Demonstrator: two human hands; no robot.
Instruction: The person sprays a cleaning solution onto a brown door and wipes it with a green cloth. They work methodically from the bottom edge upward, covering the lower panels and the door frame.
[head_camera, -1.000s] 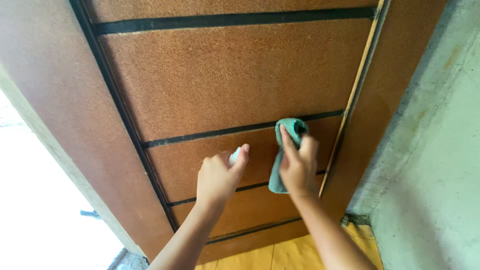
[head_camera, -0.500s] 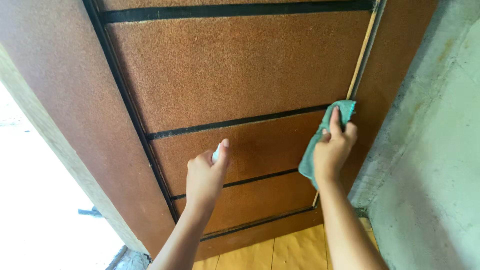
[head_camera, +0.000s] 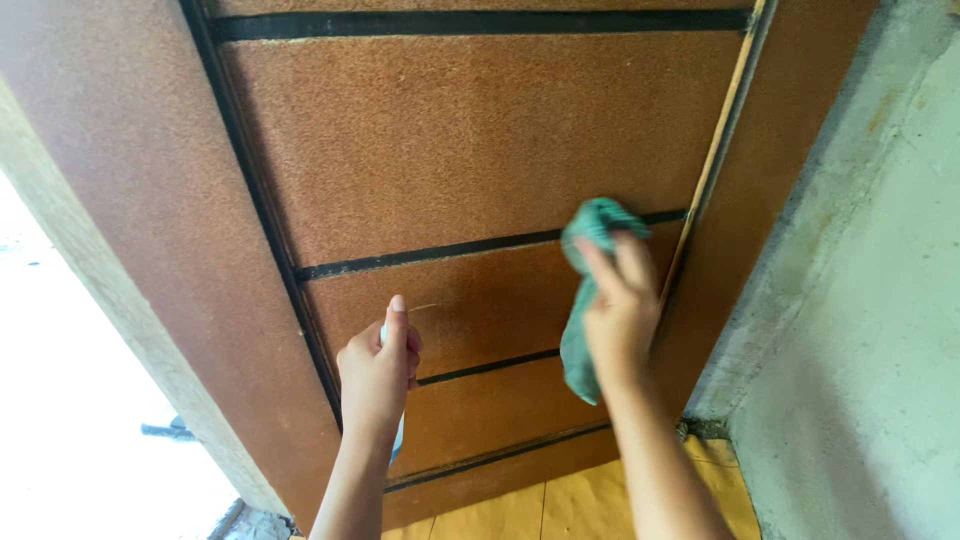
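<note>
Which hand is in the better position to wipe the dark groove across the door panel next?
The right hand: it presses the green cloth on the door at that groove. The left hand holds a small bottle.

Against the brown panelled door (head_camera: 470, 150): two hands, the left hand (head_camera: 378, 375) and the right hand (head_camera: 622, 310); one teal cloth (head_camera: 580, 340); one small white spray bottle (head_camera: 397, 437). Across the door run four black horizontal strips (head_camera: 430, 255).
</note>
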